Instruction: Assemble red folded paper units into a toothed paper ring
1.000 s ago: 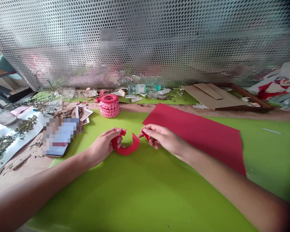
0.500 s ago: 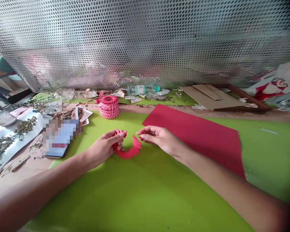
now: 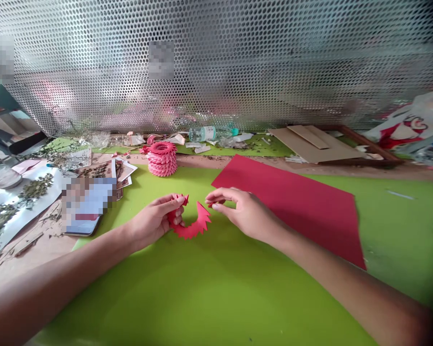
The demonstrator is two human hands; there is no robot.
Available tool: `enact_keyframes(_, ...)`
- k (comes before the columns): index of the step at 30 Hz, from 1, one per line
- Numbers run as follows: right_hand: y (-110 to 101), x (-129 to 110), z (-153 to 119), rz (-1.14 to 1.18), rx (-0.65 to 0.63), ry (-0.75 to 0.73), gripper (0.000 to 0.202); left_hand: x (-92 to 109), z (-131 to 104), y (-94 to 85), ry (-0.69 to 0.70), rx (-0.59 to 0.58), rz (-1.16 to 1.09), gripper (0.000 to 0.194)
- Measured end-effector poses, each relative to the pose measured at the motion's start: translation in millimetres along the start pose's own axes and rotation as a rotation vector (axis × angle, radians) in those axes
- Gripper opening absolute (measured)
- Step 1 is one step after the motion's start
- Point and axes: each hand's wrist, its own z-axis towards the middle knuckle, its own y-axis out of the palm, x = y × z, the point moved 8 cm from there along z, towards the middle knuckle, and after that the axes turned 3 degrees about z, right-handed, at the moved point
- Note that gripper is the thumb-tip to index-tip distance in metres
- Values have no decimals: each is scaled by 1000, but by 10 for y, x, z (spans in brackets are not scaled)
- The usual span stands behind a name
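A curved chain of folded red paper pieces (image 3: 193, 229) with a toothed outer edge hangs over the green mat (image 3: 202, 298). My left hand (image 3: 159, 216) is closed on one end of the chain. Just right of the chain's free end, my right hand (image 3: 234, 206) pinches a small red paper piece (image 3: 212, 203), partly hidden by the fingers. The piece and the chain are apart. A large red paper sheet (image 3: 292, 202) lies flat behind my right forearm. Beyond my left hand stands a round stack of pink and red folded paper rings (image 3: 162, 161).
A phone (image 3: 86, 206) and printed cards (image 3: 124, 170) lie at the left beside dried plants (image 3: 36, 187). A plastic bottle (image 3: 204, 133) and cardboard (image 3: 310, 144) are along the back, below a perforated metal panel (image 3: 216, 62). A plastic bag (image 3: 407, 125) is far right.
The fingers of my right hand have shifted slightly around the small red piece. My left hand and the chain have hardly moved.
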Motion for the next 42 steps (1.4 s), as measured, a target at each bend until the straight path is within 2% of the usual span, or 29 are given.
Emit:
enact_keyframes(3, -33, -81, -28, -132, 47, -81, 21, 2, 0, 10, 2, -4, 9, 23)
enact_keyframes(8, 27, -54, -8, -65, -46, -82, 25, 2, 1, 5, 3, 2, 1, 25)
enact_keyframes(12, -13, -89, -6, -137, -65, -96, 27, -6, 2, 5, -5, 0, -8, 24)
enact_keyframes(25, -145, -135, -84, -407, -46, -134, 15, 18, 12, 4, 11, 7, 1, 29)
enact_keyframes(28, -153, -193, -79, -330, -21, -156, 14, 15, 6, 12, 5, 10, 11, 31)
enact_keyframes(37, -116, -157, 43, 7, 147, -82, 18, -3, 5, 53, 20, 9, 89, 34)
enact_keyframes(42, 37, -112, 106, 400, 99, -7, 29, -15, 5, 95, 12, -16, 128, 38)
